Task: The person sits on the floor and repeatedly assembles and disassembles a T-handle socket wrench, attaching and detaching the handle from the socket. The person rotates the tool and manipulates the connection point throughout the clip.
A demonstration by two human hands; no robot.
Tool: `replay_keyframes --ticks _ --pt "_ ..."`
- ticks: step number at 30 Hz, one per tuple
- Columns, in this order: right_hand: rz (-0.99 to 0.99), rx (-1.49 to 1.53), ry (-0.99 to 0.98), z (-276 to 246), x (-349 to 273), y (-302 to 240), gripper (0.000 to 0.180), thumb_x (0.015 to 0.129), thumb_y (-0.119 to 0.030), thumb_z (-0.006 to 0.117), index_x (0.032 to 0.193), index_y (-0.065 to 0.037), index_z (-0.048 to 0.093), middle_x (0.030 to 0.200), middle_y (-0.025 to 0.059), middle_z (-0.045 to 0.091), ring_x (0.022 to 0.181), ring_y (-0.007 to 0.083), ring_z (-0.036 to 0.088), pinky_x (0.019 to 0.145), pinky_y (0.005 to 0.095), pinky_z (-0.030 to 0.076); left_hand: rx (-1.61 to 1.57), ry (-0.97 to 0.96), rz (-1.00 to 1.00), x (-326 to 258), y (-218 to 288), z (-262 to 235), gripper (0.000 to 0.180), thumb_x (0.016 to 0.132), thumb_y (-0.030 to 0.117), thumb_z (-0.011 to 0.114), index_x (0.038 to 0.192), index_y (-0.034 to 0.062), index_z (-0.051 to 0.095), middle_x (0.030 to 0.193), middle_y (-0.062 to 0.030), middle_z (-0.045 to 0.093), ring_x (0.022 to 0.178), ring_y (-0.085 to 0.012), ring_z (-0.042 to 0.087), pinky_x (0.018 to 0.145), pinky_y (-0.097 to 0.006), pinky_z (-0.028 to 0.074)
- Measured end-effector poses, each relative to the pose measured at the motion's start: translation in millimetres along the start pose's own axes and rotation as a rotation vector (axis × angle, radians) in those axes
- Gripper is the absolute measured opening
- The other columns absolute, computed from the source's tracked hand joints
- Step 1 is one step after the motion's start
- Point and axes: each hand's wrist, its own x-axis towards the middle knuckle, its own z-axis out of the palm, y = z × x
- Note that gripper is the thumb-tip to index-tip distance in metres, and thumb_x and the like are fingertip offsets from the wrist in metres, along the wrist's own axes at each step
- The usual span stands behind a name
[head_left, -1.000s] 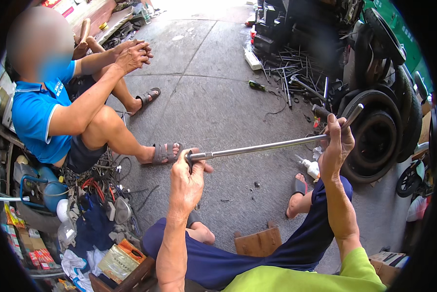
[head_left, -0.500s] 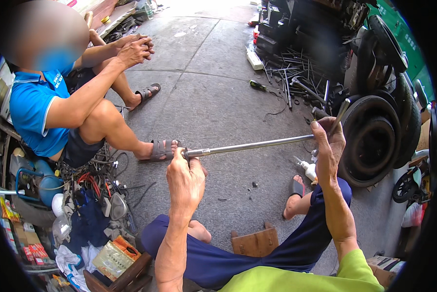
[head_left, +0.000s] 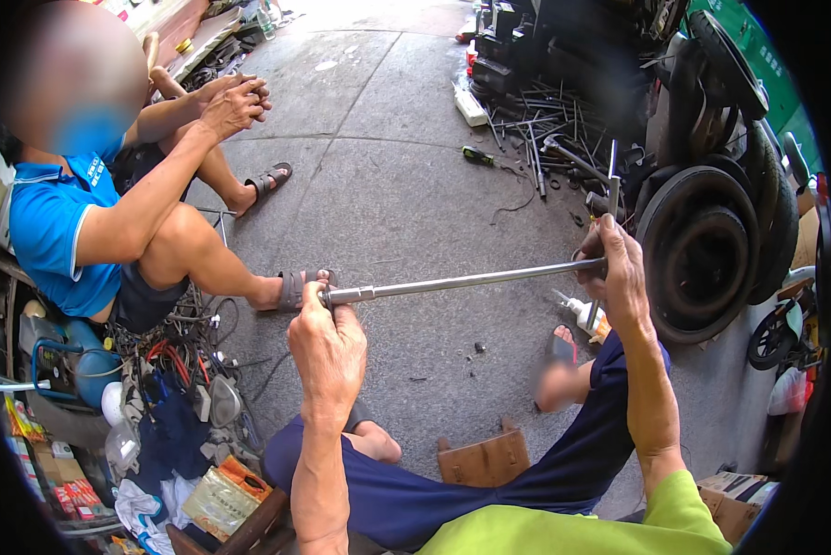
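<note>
A long steel rod (head_left: 471, 282) stretches nearly level between my hands, its right end slightly higher. My left hand (head_left: 327, 361) is closed around its left end, where a thicker sleeve and a dark disc show beside the thumb. At the other end my right hand (head_left: 623, 277) is closed where the rod meets a metal bar (head_left: 613, 190) standing almost upright. The bar sticks out above and below that hand. My fingers hide how rod and bar are joined. Behind the bar's lower end, a white bottle (head_left: 577, 310) with a nozzle is on the ground.
A low wooden stool (head_left: 485, 458) is between my legs. On the left a person in a blue shirt (head_left: 50, 217) sits with hands together. Loose steel tools (head_left: 549, 129) and a screwdriver (head_left: 480, 155) lie ahead right. Tyres (head_left: 688, 250) stand right; cables and bags (head_left: 226, 499) crowd the left.
The bar at my right hand has turned from a rightward slant to almost upright, and its lower end now shows. My left hand and the rod's left end have shifted slightly left and down.
</note>
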Motion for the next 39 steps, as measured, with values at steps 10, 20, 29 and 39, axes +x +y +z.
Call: replay_keyframes --ticks 10,20,29,39 --pt "0.165 0.488 -0.308 -30.5 9.1 12.2 0.049 0.103 -0.046 0.039 0.08 -0.005 0.052 0.052 0.0101 0.053 0.03 0.0037 0.028 0.03 0.0195 0.019 -0.043 0.114 0.264 0.1 2.2 -4.4 0.008 0.088 -0.002 0.057 0.094 -0.0037 0.053 0.069 -0.0198 0.061 0.066 -0.0367 0.067 0.057 -0.041 0.051" --pt "0.295 0.777 -0.523 -32.0 7.5 9.3 0.052 0.103 -0.047 0.033 0.089 -0.003 0.058 0.055 0.0087 0.052 0.035 0.0016 0.025 0.032 0.0172 0.017 -0.525 -0.141 0.098 4.0 9.0 -11.7 0.007 0.094 0.006 0.058 0.095 -0.0003 0.06 0.067 -0.005 0.063 0.062 -0.008 0.057 0.056 -0.023 0.044" --pt "0.266 0.78 -0.681 -30.1 -2.9 4.4 0.023 0.093 -0.021 0.056 0.097 0.002 0.057 0.063 0.0078 0.055 0.038 0.0009 0.03 0.033 0.0174 0.02 -0.321 -0.129 0.064 3.9 10.3 -6.7 0.008 0.096 0.005 0.051 0.093 0.0004 0.057 0.065 -0.0057 0.061 0.062 -0.0101 0.058 0.058 -0.026 0.045" --pt "0.284 0.62 -0.562 -30.7 -12.3 3.1 0.01 0.089 -0.009 0.063 0.089 0.001 0.06 0.05 -0.0023 0.039 0.039 0.002 0.028 0.035 0.0196 0.019 -0.26 -0.043 0.269 1.4 -1.4 0.4 0.007 0.086 -0.003 0.057 0.092 0.0006 0.056 0.067 -0.0079 0.063 0.063 -0.0184 0.065 0.061 -0.032 0.049"
